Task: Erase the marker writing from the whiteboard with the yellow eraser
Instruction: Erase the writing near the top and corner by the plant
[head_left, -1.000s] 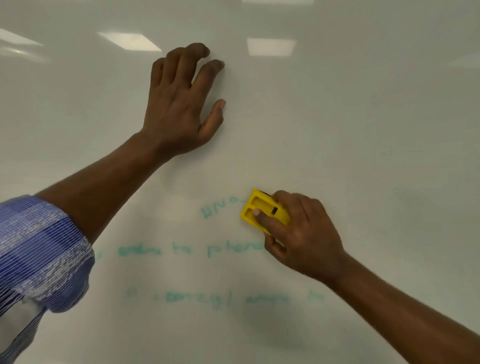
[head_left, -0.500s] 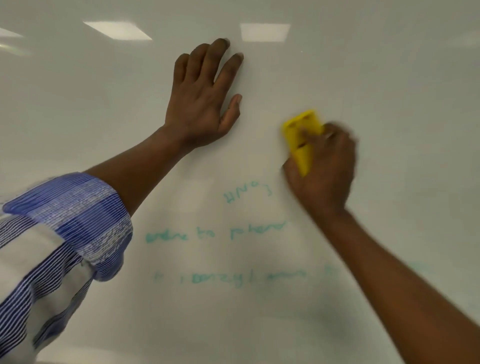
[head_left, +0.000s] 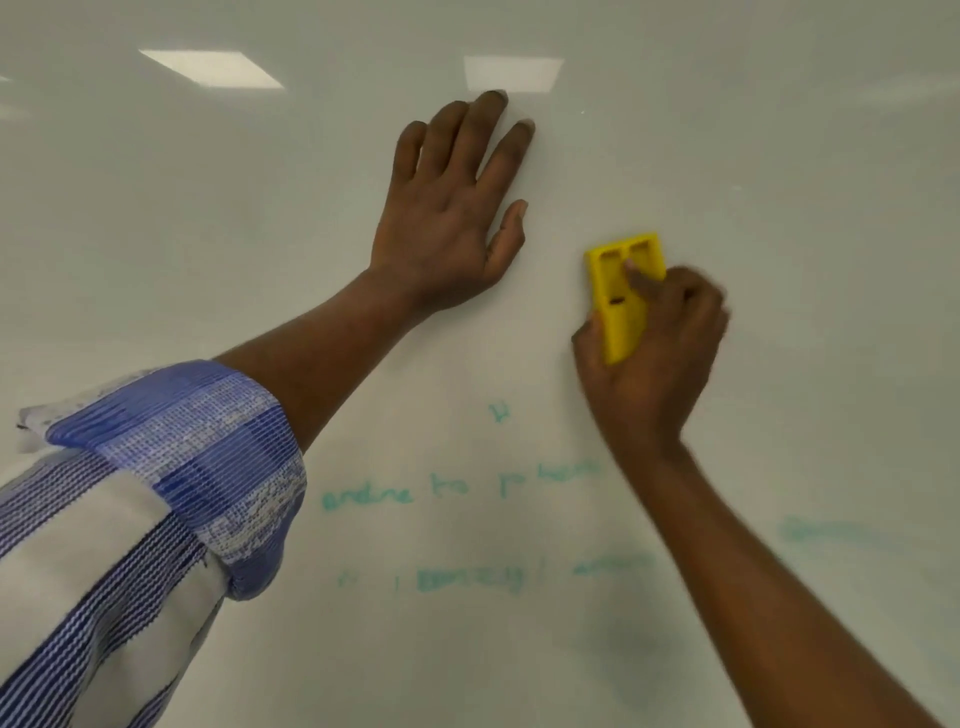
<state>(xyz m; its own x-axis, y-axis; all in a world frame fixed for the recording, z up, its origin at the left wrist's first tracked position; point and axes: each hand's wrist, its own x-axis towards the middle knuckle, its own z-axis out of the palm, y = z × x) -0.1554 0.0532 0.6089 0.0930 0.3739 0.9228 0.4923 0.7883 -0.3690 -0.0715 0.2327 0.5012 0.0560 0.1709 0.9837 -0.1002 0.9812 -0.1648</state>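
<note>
The right hand (head_left: 649, 353) is closed around the yellow eraser (head_left: 626, 293) and presses it to the whiteboard (head_left: 779, 182), above the writing (head_left: 415, 496) and to its right. The fingers (head_left: 641, 280) lie over the ribbed back of the eraser and the thumb is on its left edge, so the grip looks firm. The hand is a little blurred, so it is probably moving. The left hand (head_left: 452, 218) holds nothing; it is spread flat on the board, up and to the left of the eraser, and seems to support the body.

The eraser now sits on a clean area. Below it remain a small green mark, a line of pale green words, a second fainter line under that, and a smudge at the right, near the right forearm.

Much is not yet erased, I think. Several things could go wrong. A fast stroke with light pressure may only smear the ink and leave a green haze. The right forearm or the left sleeve (head_left: 171, 467) may rub wet residue and spread it. The far right smudge is easy to miss, because the arm partly hides that side.
</note>
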